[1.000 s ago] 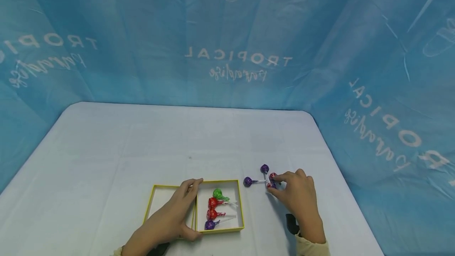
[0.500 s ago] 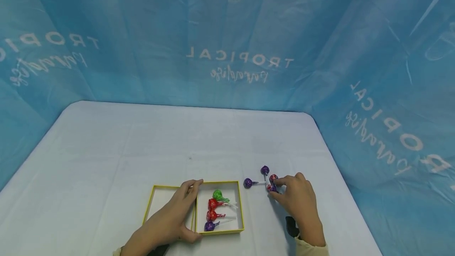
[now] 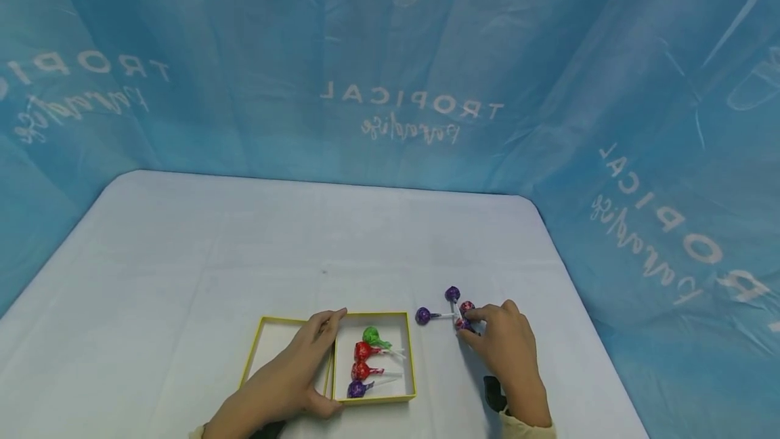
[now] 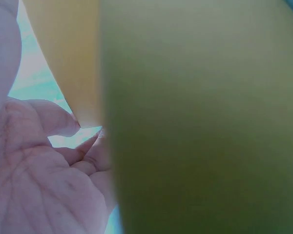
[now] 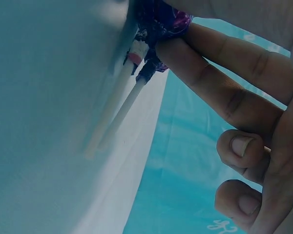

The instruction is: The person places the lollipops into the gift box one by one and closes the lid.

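My left hand (image 3: 292,374) spans the near-left side of a shallow yellow-edged box (image 3: 412,358), thumb at its front corner and fingers at its back corner. Inside the box lie a green lollipop (image 3: 372,336), two red ones and a purple lollipop (image 3: 357,389), sticks pointing right. My right hand (image 3: 507,344) pinches a purple wrapped lollipop (image 5: 161,19) in a small cluster on the table; its fingers partly hide which one. A purple lollipop (image 3: 423,316) lies left of the cluster and another purple one (image 3: 452,294) lies behind it.
A second yellow-edged tray (image 3: 251,354) lies left of the box, partly under my left forearm. White cloth covers the table (image 3: 305,236). Blue printed curtains (image 3: 402,39) hang behind and along both sides. The box wall (image 4: 200,122) fills much of the left wrist view.
My right hand has shifted slightly toward me, its fingertips staying at the lollipop cluster. The left hand stays on the box, and the box's contents look the same.
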### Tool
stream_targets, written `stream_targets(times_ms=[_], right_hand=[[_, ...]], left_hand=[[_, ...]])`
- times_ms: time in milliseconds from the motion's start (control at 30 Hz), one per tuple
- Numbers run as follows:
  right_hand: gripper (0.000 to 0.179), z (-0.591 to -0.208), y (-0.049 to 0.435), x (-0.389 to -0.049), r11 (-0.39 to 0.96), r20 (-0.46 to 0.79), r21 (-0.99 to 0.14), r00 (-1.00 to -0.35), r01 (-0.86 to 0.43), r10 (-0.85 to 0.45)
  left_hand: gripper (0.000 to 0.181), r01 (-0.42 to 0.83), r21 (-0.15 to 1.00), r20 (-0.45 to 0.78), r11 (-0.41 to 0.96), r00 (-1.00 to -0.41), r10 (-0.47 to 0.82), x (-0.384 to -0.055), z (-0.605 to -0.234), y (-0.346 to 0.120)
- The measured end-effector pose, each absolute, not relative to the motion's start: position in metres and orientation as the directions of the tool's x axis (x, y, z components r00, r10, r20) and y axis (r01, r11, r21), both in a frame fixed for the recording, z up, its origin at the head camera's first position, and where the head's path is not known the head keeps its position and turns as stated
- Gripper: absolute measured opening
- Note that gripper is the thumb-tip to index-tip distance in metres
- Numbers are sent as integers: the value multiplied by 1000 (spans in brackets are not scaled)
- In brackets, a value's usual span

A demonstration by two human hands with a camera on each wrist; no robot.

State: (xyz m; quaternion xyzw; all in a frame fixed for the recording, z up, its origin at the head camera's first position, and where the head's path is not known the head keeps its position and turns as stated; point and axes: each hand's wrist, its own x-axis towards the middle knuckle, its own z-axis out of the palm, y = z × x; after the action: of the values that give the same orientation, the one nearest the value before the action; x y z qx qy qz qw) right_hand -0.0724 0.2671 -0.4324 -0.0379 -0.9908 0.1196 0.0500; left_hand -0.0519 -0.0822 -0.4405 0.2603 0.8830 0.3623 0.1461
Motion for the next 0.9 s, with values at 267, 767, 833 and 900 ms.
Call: stream_targets(times_ms=[267, 767, 833, 900], right_hand=[[35, -435, 266, -73, 970, 119, -239, -990, 50, 81], [31, -433, 267, -73, 977, 215, -212, -975, 17, 64], [31, -431, 267, -72, 978, 231, -209, -971, 11, 60], [32, -428, 267, -71, 978, 251, -208, -966, 7, 60]], left_hand=[[126, 385, 688, -37, 615, -828, 560, -53, -444, -82], [125, 398, 696, -18, 598, -823, 568, -52, -442, -82], [125, 398, 699, -18, 593, -820, 571, -52, -442, -82], [126, 393, 705, -23, 591, -819, 573, -53, -443, -82]])
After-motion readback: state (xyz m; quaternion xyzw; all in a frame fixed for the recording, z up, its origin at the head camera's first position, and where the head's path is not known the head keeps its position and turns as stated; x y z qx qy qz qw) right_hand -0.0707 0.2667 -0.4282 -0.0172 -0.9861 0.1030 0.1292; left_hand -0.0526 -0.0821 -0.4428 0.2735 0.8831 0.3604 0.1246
